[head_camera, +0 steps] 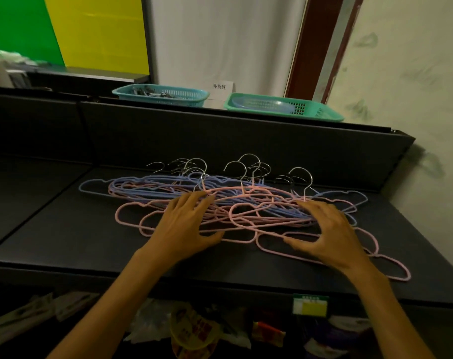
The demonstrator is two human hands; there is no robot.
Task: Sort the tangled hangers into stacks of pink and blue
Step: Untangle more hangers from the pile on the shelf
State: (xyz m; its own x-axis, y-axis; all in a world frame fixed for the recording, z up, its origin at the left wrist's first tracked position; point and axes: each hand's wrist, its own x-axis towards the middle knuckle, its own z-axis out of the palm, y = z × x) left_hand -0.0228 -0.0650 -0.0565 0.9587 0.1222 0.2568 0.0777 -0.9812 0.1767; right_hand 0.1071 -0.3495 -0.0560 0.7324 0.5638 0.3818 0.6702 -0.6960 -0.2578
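Where splayed fingers press the tangled pink and blue hangers (228, 200), left hand (184, 224) and right hand (326, 234) grasp nothing; wires beneath are hidden. Pile at centre of black shelf (65, 229); baskets (160, 94) at 12 o'clock.

The hangers (220, 203) lie in one tangled heap on the shelf (65, 229), their hooks (248, 161) toward the back panel (220, 136) behind them. The left hand (184, 224) rests on the heap's left-centre part, the right hand (326, 229) on its right part, fingers (194, 203) spread over the hangers. On the ledge above the panel stand two baskets (160, 95), side by side, with a sign (221, 90) between and behind them. Packets (194, 330) lie below the shelf's front edge
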